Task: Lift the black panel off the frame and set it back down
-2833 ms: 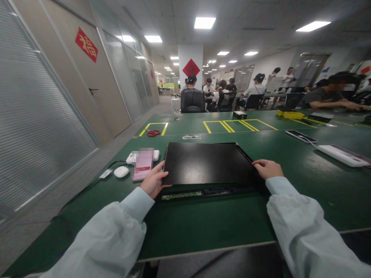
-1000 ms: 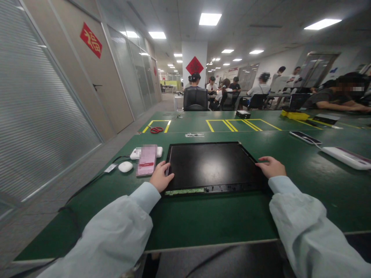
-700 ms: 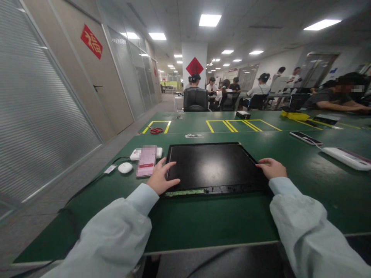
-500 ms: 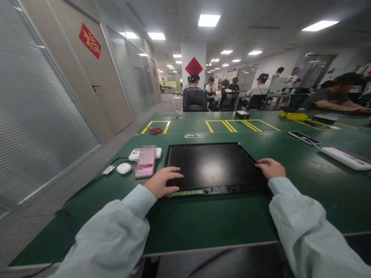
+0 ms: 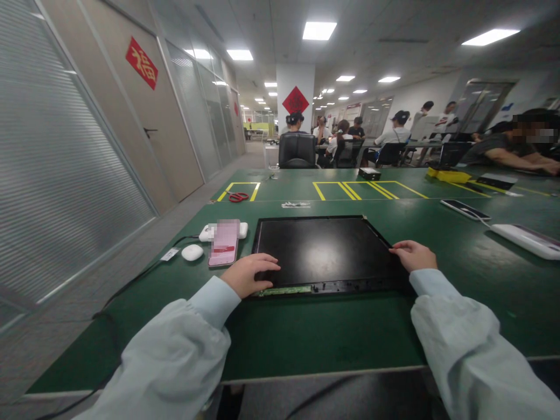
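Note:
A flat black display panel (image 5: 324,248) lies on the green table, its dark face up. Along its near edge runs a strip with a green circuit board (image 5: 286,290) at the left part. My left hand (image 5: 250,274) rests at the near left corner of the panel, fingers stretched over the surface and thumb by the circuit board. At the panel's right edge, my right hand (image 5: 415,256) has thumb and fingers pinched on the frame. The undersides of the fingers are hidden.
Left of the panel sit a pink phone (image 5: 224,245), a white power strip (image 5: 205,232) and a white rounded case (image 5: 192,252). Red-handled scissors (image 5: 237,197) lie further back. Another phone (image 5: 464,209) and a white power strip (image 5: 525,240) are at right. Several people sit beyond.
The view has shifted slightly, so everything appears a little further right. The fingers of my left hand lie a bit closer together. My right hand keeps its place on the panel's edge.

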A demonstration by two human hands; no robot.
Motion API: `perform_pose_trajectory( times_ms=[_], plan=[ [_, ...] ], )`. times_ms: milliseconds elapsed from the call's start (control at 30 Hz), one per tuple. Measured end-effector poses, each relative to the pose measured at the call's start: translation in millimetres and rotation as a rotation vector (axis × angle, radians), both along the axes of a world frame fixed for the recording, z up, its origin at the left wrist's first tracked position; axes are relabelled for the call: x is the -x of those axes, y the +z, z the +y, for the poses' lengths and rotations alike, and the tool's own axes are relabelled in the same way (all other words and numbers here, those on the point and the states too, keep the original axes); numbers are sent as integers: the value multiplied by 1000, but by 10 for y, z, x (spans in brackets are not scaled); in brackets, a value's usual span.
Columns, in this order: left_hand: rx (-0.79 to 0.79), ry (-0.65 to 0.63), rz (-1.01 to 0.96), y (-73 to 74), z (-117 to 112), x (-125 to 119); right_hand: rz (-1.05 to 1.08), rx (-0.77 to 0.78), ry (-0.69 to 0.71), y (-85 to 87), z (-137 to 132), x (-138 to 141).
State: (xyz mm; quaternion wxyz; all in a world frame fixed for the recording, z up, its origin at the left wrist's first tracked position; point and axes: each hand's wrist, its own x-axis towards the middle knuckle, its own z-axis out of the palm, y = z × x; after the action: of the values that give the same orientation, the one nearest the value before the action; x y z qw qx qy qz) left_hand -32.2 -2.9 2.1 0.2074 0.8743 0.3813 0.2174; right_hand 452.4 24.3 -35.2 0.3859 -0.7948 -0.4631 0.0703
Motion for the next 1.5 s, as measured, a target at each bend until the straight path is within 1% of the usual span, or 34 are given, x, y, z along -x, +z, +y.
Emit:
perform_pose_trajectory(
  times_ms=[67,167,200,267,367,433,533,633,733,900,1033,1100,1267,1333,1500],
  plan=[
    [-48,73,13,-22,6,1,13,8,-2,15,-13,16],
    [-111,290,3,-105,40,15,15,-6,10,13,-23,27],
    [-110,360,2,-143,57,24,10,-20,17,5,-23,24],
    [-78,437,29,-220,94,45,6,-54,26,-17,-20,8],
    [-25,484,49,-301,139,67,-2,-69,31,-46,-12,-25],
    [-7,501,69,-313,152,66,-60,-58,32,-58,-3,-37],
    [6,504,126,-280,150,46,-202,-5,72,-73,27,-33],
    [21,516,162,-232,136,25,-294,76,132,-98,65,-27],
    [41,535,129,-198,120,18,-327,121,154,-123,85,-28],
    [75,564,20,-171,90,33,-380,168,161,-130,79,-7],
    [107,555,-123,-192,91,57,-375,169,159,-139,84,-8],
    [164,566,-254,-211,109,53,-354,166,159,-152,93,-25],
    [372,556,-824,-199,143,-41,-300,150,164,-187,115,-66],
    [436,607,-959,-175,136,-83,-288,149,162,-195,119,-73],
    [574,740,-1161,-151,110,-133,-284,156,156,-192,113,-68]
  ],
)
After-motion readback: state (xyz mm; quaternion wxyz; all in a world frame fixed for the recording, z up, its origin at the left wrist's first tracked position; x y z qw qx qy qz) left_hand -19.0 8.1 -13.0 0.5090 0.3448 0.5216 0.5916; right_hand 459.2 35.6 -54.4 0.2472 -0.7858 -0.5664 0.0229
